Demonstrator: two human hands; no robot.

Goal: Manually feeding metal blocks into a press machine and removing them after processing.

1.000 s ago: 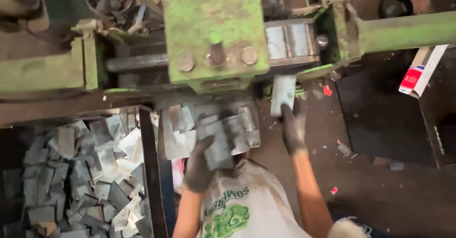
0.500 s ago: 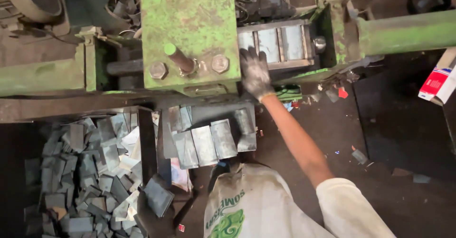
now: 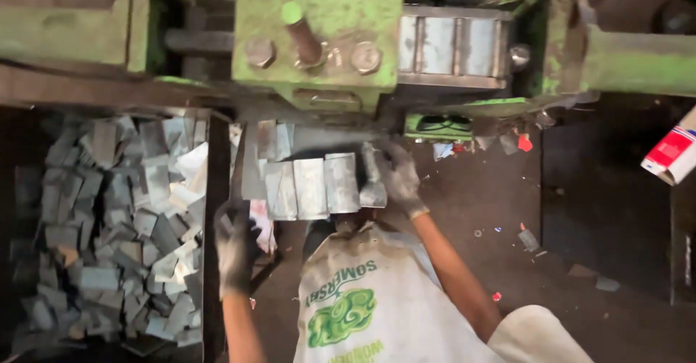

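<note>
- Below the green machine (image 3: 319, 22), at the middle of the view, a row of flat grey metal plates (image 3: 312, 187) lies side by side on a small ledge.
- At the right end of that row, the right hand (image 3: 397, 177), in a dark work glove, rests on an upright plate (image 3: 372, 182); its fingers are curled about that plate's edge, closed on it.
- Near and to the left, the left hand (image 3: 235, 245), also gloved, hangs by the dark edge of the bin (image 3: 216, 211); its fingers are loosely bent, and whether it holds anything I cannot tell, since the glove and the shadow hide the palm.
- Filling the bin on the left is a loose heap of grey metal offcuts (image 3: 116, 218), lying at all angles, some pale and bright, most dull.
- On the machine's green face stand two hexagonal bolt heads (image 3: 366, 56), with a short rod with a green tip (image 3: 301, 33) jutting out between them.
- Right of that face, a block of shiny upright metal pieces (image 3: 453, 48) sits clamped in the machine's frame.
- Far right, a red and white carton (image 3: 670, 153) shows at the picture's edge, well apart from both hands.
- Across the dark floor (image 3: 580, 218) on the right lie small scraps, some red, some grey.
- Nearest the camera, a pale cloth with a green print (image 3: 362, 298) covers the person's lap, between the two forearms.
</note>
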